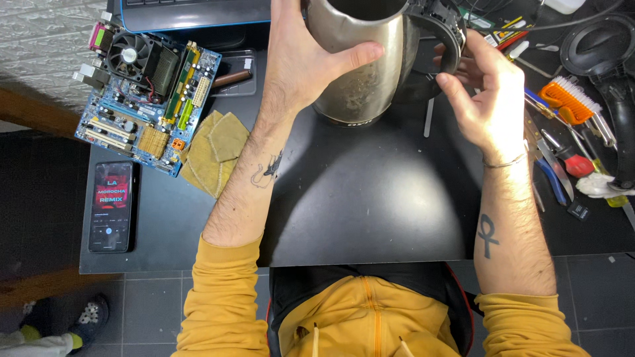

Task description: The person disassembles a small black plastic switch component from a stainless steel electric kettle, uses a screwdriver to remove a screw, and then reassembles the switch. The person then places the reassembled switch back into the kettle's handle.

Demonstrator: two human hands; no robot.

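A steel electric kettle (360, 73) stands on the black desk (370, 198) at the top centre, its lid off and its dark inside showing. My left hand (307, 56) wraps around the kettle's left side, thumb across the front. My right hand (479, 92) grips the black plastic handle (440, 49) on the kettle's right side, fingers curled around its opened casing.
A blue computer motherboard (149, 99) lies at the left, with a yellow cloth (215, 152) beside it and a smartphone (110, 206) with a lit screen below. A laptop edge (195, 14) sits at the top. Screwdrivers, pliers and an orange brush (567, 98) crowd the right.
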